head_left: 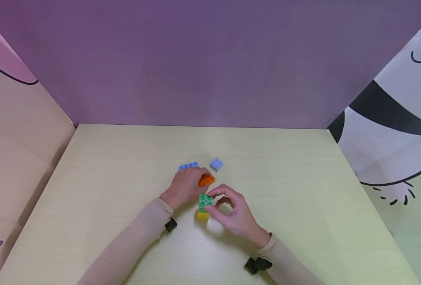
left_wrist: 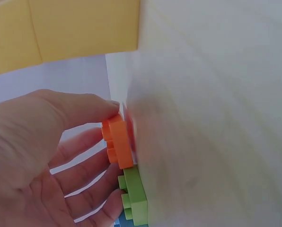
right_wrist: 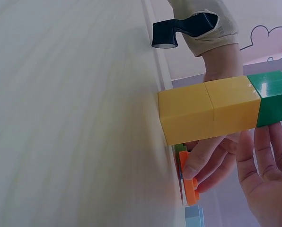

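My right hand (head_left: 237,215) pinches a green toy building brick (head_left: 204,202) between thumb and fingertips. That brick tops an upright stack, over two yellow bricks (right_wrist: 209,113) standing on the table. Left of the stack and farther back, my left hand (head_left: 186,185) is at an orange brick (head_left: 206,181), holding it between thumb and fingers. In the left wrist view the orange brick (left_wrist: 119,142) shows its studs toward the palm, with the thumb at its upper end. A light green brick (left_wrist: 137,196) lies just beyond it, by the other fingertips.
Behind my left hand is a long blue brick (head_left: 188,166), partly covered by the hand. A small light-blue brick (head_left: 216,164) lies to its right. The pale wooden table (head_left: 285,178) meets a purple wall (head_left: 203,63) at the back, with light panels at both sides.
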The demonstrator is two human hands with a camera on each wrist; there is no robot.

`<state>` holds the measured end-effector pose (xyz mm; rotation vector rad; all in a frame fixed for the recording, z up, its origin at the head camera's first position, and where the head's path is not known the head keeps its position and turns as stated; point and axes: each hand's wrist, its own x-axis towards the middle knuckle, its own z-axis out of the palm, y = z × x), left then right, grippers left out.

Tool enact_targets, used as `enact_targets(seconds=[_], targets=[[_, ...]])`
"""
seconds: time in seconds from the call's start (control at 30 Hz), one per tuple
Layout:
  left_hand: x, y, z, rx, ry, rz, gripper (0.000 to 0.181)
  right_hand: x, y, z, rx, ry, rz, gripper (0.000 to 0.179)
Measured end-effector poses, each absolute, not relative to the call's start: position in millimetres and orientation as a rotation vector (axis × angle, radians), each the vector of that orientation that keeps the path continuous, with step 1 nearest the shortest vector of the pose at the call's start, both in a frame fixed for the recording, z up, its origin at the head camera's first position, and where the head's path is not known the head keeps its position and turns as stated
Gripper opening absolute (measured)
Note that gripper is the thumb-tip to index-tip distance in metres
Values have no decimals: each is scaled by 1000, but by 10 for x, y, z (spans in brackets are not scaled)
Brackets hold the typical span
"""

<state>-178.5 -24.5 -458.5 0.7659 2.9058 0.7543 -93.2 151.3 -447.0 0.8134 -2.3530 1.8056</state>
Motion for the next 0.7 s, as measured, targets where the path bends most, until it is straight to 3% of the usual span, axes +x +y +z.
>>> enact_targets(seconds=[0.7], targets=[[-1751, -388, -4578, 692, 2826, 1043, 31, -926, 1505, -4496, 820, -2342, 1809, 27]])
